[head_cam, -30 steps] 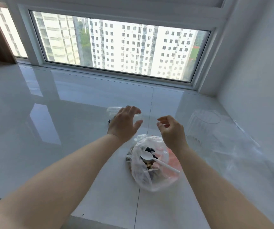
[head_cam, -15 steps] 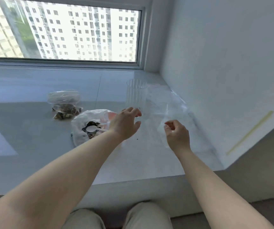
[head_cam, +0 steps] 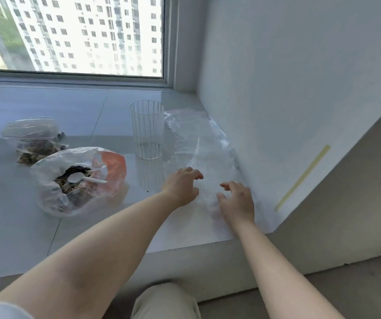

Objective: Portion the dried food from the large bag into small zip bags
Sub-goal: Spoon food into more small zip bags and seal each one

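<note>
The large white plastic bag (head_cam: 53, 199) lies open on the sill at the left, dried food and a white spoon (head_cam: 81, 178) inside it. Behind it sits a small zip bag (head_cam: 33, 137) holding dried food. Several empty clear zip bags (head_cam: 201, 143) lie flat along the right wall. My left hand (head_cam: 182, 185) hovers at the near end of that pile with fingers loosely bent. My right hand (head_cam: 238, 201) rests over the same pile, fingers spread and slightly curled. Neither hand plainly grips anything.
A clear ribbed glass (head_cam: 147, 130) stands upright between the large bag and the empty bags. The white wall (head_cam: 277, 88) bounds the sill on the right. The sill's front edge (head_cam: 185, 247) is near my knees. A window spans the back.
My view swung right, from the large bag to the pile of empty zip bags. Both hands moved rightward and down onto that pile, past the glass.
</note>
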